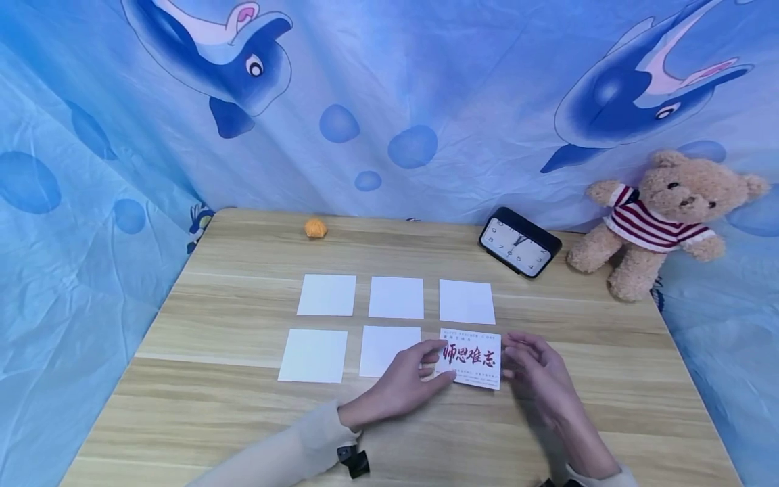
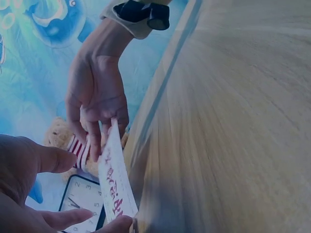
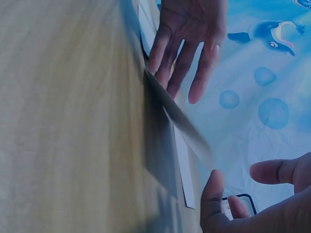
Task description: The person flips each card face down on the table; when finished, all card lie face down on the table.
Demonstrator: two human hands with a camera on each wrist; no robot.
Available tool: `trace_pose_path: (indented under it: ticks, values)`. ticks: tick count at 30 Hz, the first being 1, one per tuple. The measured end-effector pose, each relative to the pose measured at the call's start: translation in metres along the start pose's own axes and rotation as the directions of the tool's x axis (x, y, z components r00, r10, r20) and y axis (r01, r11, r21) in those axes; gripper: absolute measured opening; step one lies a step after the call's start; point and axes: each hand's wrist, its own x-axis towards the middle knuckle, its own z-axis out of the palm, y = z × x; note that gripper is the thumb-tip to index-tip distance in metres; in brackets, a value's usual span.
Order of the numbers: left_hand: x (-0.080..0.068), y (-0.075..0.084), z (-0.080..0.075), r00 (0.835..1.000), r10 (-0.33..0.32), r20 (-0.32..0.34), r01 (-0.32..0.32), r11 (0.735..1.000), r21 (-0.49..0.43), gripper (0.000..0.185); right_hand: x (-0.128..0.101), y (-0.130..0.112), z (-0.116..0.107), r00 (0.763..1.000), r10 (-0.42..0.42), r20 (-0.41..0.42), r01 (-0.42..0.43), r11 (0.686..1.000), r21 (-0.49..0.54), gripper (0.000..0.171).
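Observation:
A white card with red Chinese characters [image 1: 468, 358] tilts just above the tabletop, between the two hands. On its left side is my left hand [image 1: 404, 382], its extended fingers at the card's edge and overlapping its face. My right hand [image 1: 541, 379] is by the card's right edge, with fingers loosely bent and thumb apart. From the right wrist, the card [image 3: 182, 116] appears nearly edge-on, one end against the left fingers [image 3: 182, 68] and the other close to the right fingertips. Whether the right hand touches it, I cannot tell.
Several blank white cards [image 1: 325, 295] lie in two rows on the wooden table [image 1: 207, 406]. A black-framed clock [image 1: 519, 242] and a teddy bear [image 1: 669, 210] are at the back right. A small orange object [image 1: 315, 228] lies near the back edge, before a blue dolphin-print cloth [image 1: 377, 88].

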Motion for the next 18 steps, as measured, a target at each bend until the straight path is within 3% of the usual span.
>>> trace_pose_path:
  ticks: [10,18]
  values:
    - [-0.005,0.006,0.006,0.999,0.023,0.028,-0.023,1.000,0.015,0.063,-0.003,-0.008,0.008,0.994,-0.065,0.084,0.057,0.994,0.096,0.049]
    - [-0.004,0.008,0.008,0.999,0.009,0.031,-0.009,1.000,-0.012,0.057,-0.003,-0.009,0.022,0.990,-0.053,0.130,0.045,0.997,0.061,0.047]
